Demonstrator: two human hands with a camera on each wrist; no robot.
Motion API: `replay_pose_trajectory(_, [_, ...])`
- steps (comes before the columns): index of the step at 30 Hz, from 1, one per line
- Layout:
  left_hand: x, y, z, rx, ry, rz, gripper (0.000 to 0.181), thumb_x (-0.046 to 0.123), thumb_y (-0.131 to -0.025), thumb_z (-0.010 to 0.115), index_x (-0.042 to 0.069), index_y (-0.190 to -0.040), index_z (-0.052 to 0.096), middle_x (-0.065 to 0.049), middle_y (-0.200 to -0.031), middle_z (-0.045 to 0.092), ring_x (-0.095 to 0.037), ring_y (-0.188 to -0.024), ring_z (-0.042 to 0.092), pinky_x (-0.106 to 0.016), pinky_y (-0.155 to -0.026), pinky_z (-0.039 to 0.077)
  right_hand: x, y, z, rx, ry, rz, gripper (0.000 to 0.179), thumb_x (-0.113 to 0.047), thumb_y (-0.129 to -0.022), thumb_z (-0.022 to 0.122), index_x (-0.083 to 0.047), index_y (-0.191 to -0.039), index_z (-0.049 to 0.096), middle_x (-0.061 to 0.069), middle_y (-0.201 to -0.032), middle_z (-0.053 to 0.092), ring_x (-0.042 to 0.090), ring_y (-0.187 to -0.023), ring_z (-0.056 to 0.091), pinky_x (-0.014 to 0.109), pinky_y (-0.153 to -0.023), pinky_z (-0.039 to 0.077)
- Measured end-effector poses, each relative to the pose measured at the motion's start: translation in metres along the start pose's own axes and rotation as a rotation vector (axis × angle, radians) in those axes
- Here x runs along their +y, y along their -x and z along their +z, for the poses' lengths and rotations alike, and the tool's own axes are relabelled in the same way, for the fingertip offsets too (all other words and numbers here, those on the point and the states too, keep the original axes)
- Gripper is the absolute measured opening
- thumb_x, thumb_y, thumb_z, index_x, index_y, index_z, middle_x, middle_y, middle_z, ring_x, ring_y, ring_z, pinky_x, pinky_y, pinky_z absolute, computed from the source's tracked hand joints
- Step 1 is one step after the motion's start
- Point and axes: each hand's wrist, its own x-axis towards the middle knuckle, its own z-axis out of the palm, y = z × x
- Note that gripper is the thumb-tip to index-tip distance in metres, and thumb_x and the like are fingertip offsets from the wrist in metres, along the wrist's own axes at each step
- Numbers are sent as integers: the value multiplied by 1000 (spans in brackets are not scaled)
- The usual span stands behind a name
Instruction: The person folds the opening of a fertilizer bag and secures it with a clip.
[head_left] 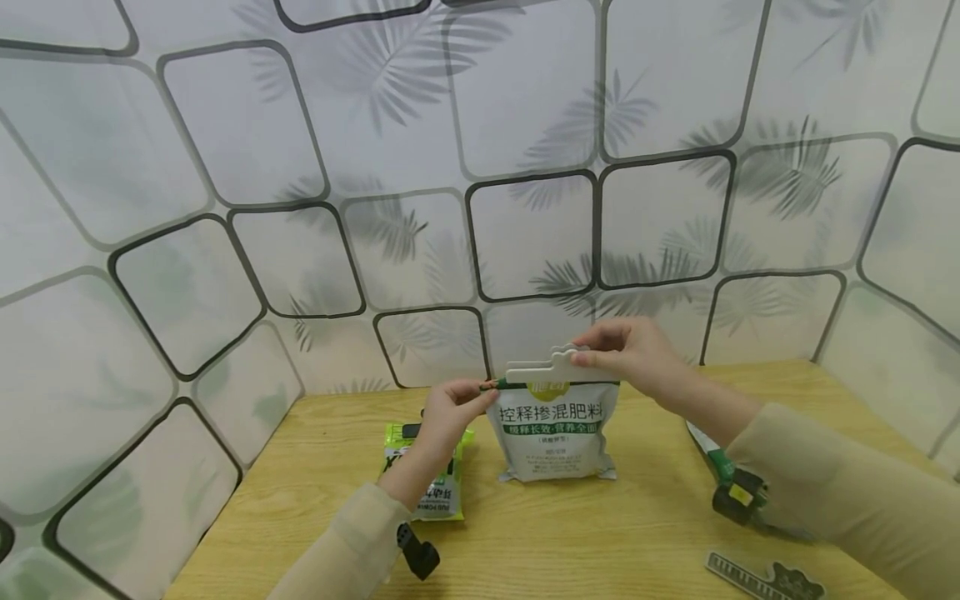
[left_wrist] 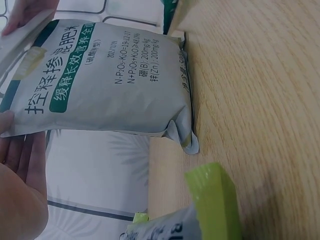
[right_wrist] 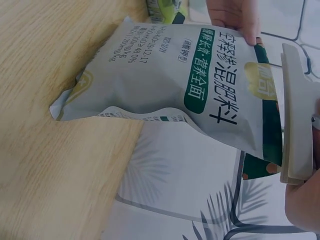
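A white and green fertilizer bag (head_left: 555, 446) stands upright on the wooden table, its printed front toward me. My left hand (head_left: 447, 414) pinches the bag's top left corner between thumb and fingers. Along the top edge lies a long white bag clip (head_left: 531, 372) with a wavy-edged handle, and my right hand (head_left: 636, 354) grips that handle near the bag's right side. In the right wrist view the clip (right_wrist: 296, 120) runs beside the bag's green top band; whether the edge sits between its jaws, I cannot tell.
A bright green and grey packet (head_left: 442, 492) with a black clip lies left, partly behind my left forearm. Under my right forearm is a green and white packet (head_left: 718, 462). A grey clip with piano-key markings (head_left: 765, 579) lies at the front right. Patterned wall covering rises behind the table.
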Motion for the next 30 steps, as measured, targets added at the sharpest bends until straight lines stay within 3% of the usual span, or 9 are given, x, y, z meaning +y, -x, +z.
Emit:
replay_pose_trajectory(9, [1,1,0,-6,12,11,14,5,-99,74,-6,-104,80,-4,-110,79,-7,-90,69,-25,-84,61,-1,-3,-4,5,23,-19,24,-15,-94,83,1,-112,79,-7,-90,76,3,-83,70,21,-78,60])
replay_pose_trajectory(19, [-1,0,1,-6,17,7,14,5,-98,74,-7,-103,80,-4,-111,78,-7,-94,68,-25,-85,61,7,-6,-8,17,49,-12,20,-12,-94,83,3,-108,79,-11,-86,75,2,-81,68,20,-75,59])
replay_pose_trajectory(25, [0,1,2,6,-5,7,14,8,-98,75,-6,-101,81,-7,-115,78,-7,-97,67,-26,-86,60,12,-6,-8,15,36,29,23,-14,-93,84,3,-108,79,-9,-88,74,4,-82,66,20,-75,59])
replay_pose_trajectory(30, [0,0,2,10,-8,7,14,7,-98,75,-6,-102,80,-4,-112,79,-7,-94,68,-28,-87,62,13,-8,-2,12,16,10,24,-10,-92,84,5,-109,78,-6,-89,76,2,-80,67,19,-75,59])
